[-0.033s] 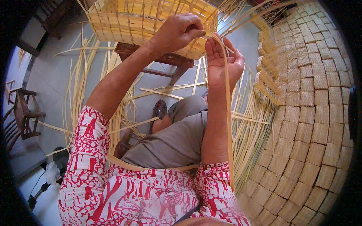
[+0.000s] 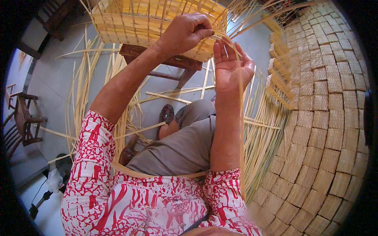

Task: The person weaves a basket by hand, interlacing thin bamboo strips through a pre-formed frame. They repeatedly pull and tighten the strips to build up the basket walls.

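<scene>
A partly woven yellow basket point(image 2: 130, 28) of flat strips rests on a dark wooden stool point(image 2: 188, 63) in front of me. At its near right corner my left hand point(image 2: 189, 29) is closed in a pinch on a long pale weaving strip point(image 2: 241, 118). Just to the right, my right hand point(image 2: 233, 70) is turned palm up, its fingers stretched out and spread. The strip passes over its fingers and palm, then runs down along my right forearm. A length of strip also crosses my lap. What lies between my left fingertips is partly hidden.
Loose strips point(image 2: 84, 78) lie over the floor on the left, and a thick bundle of them point(image 2: 260, 145) on the right. Stacked woven baskets point(image 2: 315, 118) form a wall at the right. Small wooden chairs point(image 2: 27, 118) stand at the far left.
The strip over my right hand has shifted slightly rightward and now lies across the palm and fingers. My right fingers have moved a little; my left hand stays at the basket's corner.
</scene>
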The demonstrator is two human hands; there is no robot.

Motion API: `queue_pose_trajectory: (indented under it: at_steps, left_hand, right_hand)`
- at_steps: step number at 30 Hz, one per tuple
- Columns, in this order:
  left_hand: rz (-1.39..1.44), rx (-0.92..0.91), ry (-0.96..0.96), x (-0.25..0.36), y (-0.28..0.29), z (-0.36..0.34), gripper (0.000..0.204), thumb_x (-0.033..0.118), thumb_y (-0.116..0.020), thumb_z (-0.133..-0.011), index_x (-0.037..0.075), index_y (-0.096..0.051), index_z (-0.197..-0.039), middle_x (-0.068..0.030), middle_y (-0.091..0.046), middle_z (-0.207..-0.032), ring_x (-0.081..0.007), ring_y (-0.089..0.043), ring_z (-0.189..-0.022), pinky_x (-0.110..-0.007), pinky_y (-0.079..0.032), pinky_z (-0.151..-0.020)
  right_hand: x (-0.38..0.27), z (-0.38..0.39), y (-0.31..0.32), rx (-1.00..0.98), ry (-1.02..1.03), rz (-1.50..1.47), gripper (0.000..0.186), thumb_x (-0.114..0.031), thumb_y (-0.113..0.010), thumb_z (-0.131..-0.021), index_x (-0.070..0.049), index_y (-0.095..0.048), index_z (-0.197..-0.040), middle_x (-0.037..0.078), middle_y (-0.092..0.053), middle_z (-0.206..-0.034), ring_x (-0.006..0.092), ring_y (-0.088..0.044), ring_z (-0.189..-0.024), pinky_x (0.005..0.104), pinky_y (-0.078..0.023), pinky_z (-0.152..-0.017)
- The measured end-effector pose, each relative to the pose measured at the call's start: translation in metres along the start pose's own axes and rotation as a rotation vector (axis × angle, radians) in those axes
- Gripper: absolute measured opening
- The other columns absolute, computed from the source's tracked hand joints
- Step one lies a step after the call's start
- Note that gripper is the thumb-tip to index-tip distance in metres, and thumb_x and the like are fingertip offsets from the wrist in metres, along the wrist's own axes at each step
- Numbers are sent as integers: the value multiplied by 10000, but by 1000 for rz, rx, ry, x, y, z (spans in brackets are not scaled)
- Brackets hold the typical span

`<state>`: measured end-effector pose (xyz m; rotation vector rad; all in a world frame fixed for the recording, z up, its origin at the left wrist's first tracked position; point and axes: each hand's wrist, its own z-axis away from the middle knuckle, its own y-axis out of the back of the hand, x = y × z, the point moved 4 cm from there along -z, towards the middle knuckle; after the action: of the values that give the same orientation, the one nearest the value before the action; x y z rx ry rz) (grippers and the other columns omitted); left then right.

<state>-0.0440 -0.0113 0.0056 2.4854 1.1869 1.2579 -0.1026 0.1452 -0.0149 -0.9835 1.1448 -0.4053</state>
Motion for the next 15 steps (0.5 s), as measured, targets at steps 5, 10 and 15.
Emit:
queue_pose_trajectory:
  at_steps: [5,10,15]
  left_hand:
    - [-193,106,18,2,-7,-5,101,119,-686,-872,22,-658,-869,-126,-609,-783,-248,-606,-706,-366,-469,-630]
    - [-383,64,-35,-6,-17,1,92,93,-632,-878,25,-639,-940,-175,-631,-834,-378,-636,-811,-453,-508,-705]
    - [-506,6,-4,-2,-13,2,187,108,-600,-900,53,-598,-1079,-191,-652,-913,-405,-646,-866,-482,-523,-716]
  right_hand:
    - [16,8,6,99,-84,-268,229,-120,-400,-945,64,-442,-1075,268,-589,-1082,406,-611,-1076,500,-522,-994]
    - [11,23,-16,-163,332,607,332,-132,-720,-859,10,-540,-1099,125,-605,-1040,239,-602,-1052,334,-468,-965]
    - [-31,9,-18,-155,993,1493,385,-176,-760,-808,-30,-618,-1134,160,-633,-1079,344,-577,-1069,409,-439,-947]
